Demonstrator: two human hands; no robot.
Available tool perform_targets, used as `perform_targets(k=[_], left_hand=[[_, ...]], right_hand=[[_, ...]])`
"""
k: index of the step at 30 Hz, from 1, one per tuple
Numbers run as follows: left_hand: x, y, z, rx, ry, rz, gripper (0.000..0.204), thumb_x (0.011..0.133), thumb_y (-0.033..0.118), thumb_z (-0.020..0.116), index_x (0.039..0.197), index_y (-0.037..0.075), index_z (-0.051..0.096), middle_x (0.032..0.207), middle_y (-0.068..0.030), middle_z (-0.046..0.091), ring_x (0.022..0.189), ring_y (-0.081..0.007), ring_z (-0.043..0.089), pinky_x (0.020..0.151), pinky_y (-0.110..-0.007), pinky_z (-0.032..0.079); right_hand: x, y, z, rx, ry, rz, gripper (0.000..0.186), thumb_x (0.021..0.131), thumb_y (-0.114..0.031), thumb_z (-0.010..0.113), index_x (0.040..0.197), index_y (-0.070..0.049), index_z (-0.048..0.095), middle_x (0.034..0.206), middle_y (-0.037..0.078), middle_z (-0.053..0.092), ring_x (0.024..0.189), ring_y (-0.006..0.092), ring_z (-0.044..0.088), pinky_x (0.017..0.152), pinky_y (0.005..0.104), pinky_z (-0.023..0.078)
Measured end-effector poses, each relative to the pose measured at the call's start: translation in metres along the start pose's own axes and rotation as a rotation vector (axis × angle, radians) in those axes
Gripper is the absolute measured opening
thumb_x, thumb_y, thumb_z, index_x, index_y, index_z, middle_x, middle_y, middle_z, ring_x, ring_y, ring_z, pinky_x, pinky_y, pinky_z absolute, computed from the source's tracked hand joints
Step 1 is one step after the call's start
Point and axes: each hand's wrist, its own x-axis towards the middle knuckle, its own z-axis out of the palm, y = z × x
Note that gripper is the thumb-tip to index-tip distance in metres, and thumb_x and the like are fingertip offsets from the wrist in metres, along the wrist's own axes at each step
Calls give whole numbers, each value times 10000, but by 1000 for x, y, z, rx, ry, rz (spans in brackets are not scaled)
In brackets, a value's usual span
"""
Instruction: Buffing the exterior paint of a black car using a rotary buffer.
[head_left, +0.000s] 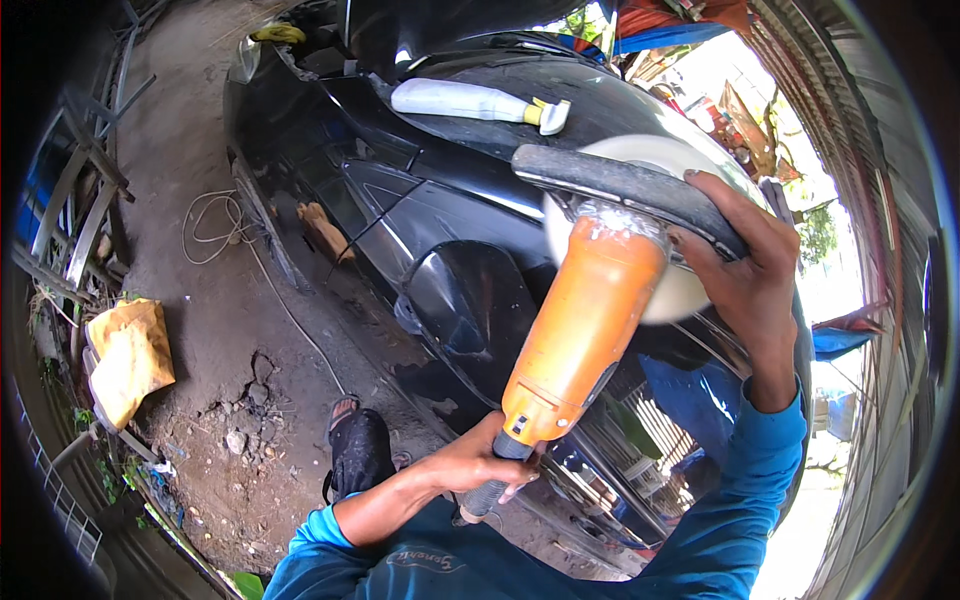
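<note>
An orange power polisher (585, 325) is held in both hands over a black car (470, 180). My left hand (485, 460) wraps round its rear end, by the dark ribbed cable sleeve. Up at the front, my right hand (750, 245) grips the black curved handle (630, 180). The polisher's round white pad (640, 150) shows behind the handle, over the car's upper side; whether it touches the surface is hidden. Just left of the tool is the car's black side mirror (465, 295). A white spray bottle (460, 100) with a yellow-and-white head lies on the car beyond the pad.
A thin cord (270, 260) trails over the dirt ground on the left, near loose stones (240, 435). Farther left are a yellow sack (130, 360) and metal frames (90, 190). A corrugated metal wall (880, 200) stands on the right. A yellow cloth (278, 34) rests at the car's far corner.
</note>
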Motion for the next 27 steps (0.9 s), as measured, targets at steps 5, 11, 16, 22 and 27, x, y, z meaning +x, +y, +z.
perform_targets(k=[5, 11, 16, 22, 27], left_hand=[[-1, 7, -4, 18, 23, 24, 217, 774, 66, 639, 930, 8, 499, 613, -44, 522, 513, -109, 524, 491, -266, 444], [20, -15, 11, -5, -88, -22, 294, 748, 28, 658, 991, 0, 493, 693, -63, 546, 536, -132, 540, 504, -273, 449], [28, -18, 20, 34, -144, -36, 232, 784, 102, 652, 944, 10, 510, 657, -44, 543, 532, -125, 536, 517, -283, 458], [23, -15, 3, -75, -94, 47, 314, 759, 19, 646, 1023, 18, 474, 686, -64, 538, 535, -141, 540, 508, -288, 460], [13, -9, -9, -107, -1, 102, 302, 743, 13, 629, 1005, -10, 481, 686, -62, 531, 563, -125, 533, 520, -284, 455]], right_hand=[[10, 2, 9, -16, 5, -52, 472, 666, 0, 785, 1116, -13, 644, 976, 158, 692, 796, 231, 685, 712, 298, 529], [-19, 0, -28, -109, -14, 82, 475, 651, 35, 771, 1108, -3, 646, 934, 167, 690, 780, 234, 682, 718, 304, 523], [-18, 0, -39, -181, -37, 57, 476, 641, 44, 767, 1100, 4, 647, 917, 167, 689, 774, 232, 681, 717, 299, 523], [17, 1, -7, -125, -89, -54, 469, 644, 15, 782, 1094, -8, 652, 913, 159, 691, 767, 232, 681, 698, 301, 527], [42, 10, 22, -6, -158, -170, 505, 640, 18, 784, 1124, -6, 639, 1012, 167, 687, 837, 223, 687, 725, 291, 533]])
